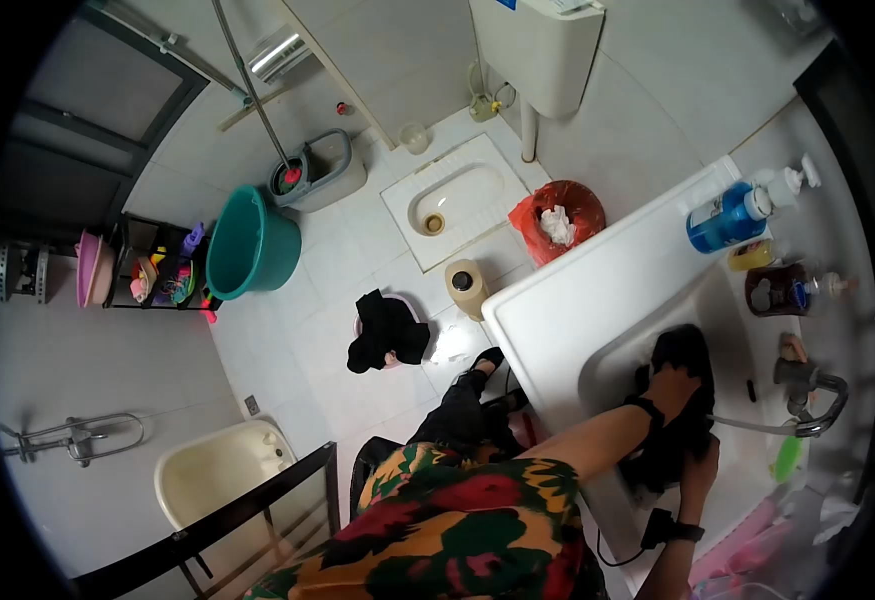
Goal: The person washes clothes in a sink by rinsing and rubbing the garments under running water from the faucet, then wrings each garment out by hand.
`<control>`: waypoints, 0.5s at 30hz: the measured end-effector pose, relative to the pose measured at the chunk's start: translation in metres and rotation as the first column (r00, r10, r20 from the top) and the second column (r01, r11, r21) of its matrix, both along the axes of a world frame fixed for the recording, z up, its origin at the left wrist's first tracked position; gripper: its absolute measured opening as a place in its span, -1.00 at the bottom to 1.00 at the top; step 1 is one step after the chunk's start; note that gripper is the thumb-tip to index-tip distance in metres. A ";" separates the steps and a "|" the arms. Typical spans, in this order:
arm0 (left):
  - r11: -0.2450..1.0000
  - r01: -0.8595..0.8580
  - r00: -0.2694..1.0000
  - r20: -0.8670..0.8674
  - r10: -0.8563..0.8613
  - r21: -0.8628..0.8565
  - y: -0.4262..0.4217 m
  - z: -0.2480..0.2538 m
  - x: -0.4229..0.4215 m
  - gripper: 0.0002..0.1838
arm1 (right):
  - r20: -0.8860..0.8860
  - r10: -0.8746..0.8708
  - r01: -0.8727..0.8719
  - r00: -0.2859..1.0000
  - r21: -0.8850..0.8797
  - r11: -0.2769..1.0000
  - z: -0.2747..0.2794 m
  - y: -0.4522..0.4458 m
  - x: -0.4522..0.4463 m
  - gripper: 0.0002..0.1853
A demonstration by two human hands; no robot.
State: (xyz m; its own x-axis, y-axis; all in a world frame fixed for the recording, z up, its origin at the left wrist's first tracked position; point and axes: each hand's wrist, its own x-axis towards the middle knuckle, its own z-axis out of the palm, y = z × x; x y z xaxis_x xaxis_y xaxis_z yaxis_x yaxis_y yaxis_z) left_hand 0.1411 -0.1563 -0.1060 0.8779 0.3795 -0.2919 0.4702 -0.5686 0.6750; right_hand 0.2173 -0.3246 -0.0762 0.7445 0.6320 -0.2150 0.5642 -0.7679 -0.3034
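Wet-looking black cloth (684,350) lies bunched in the white sink (597,290) at the right. My left hand (672,390), with a dark band on the wrist, is closed on the upper part of the cloth. Lower down, my right hand (699,468) grips the cloth's edge, its fingers partly hidden; a dark strap and a small device are on that wrist. From the metal faucet (807,385), a thin stream of water runs to the cloth between my hands.
Bottles, including a blue one (725,218), line the sink's far side. A red-bagged bin (582,215), a beige jug (467,288) and a basin with black cloth (389,328) stand on the floor. Farther left are a green tub (252,245) and a mop bucket (332,175).
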 end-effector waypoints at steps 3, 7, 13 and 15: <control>0.982 -0.129 0.986 0.089 0.142 -0.137 -0.003 0.001 -0.013 -0.59 | -0.192 -0.147 0.163 0.970 0.067 0.984 0.030 0.009 -0.012 -0.57; 0.981 -0.083 0.922 0.360 0.143 -0.175 0.000 0.015 -0.023 -0.64 | -0.347 -0.157 0.278 0.925 0.334 0.901 0.083 0.015 -0.016 -0.57; 0.956 -0.018 0.949 0.296 0.109 -0.292 0.035 0.073 -0.013 -0.61 | -0.514 -0.449 0.653 0.731 0.336 0.679 0.065 -0.034 0.013 -0.63; 0.992 -0.037 0.981 0.194 0.013 0.121 0.037 0.055 -0.005 -0.51 | -0.015 -0.475 0.476 0.880 0.002 0.880 0.050 -0.033 0.004 -0.42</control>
State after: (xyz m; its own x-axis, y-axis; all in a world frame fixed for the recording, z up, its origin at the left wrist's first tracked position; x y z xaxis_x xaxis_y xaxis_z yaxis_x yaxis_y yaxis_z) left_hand 0.1365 -0.1195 -0.0510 0.9027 0.4250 -0.0678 0.3537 -0.6429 0.6793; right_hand 0.2216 -0.3578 -0.0266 0.9529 0.2039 -0.2245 0.1275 -0.9411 -0.3132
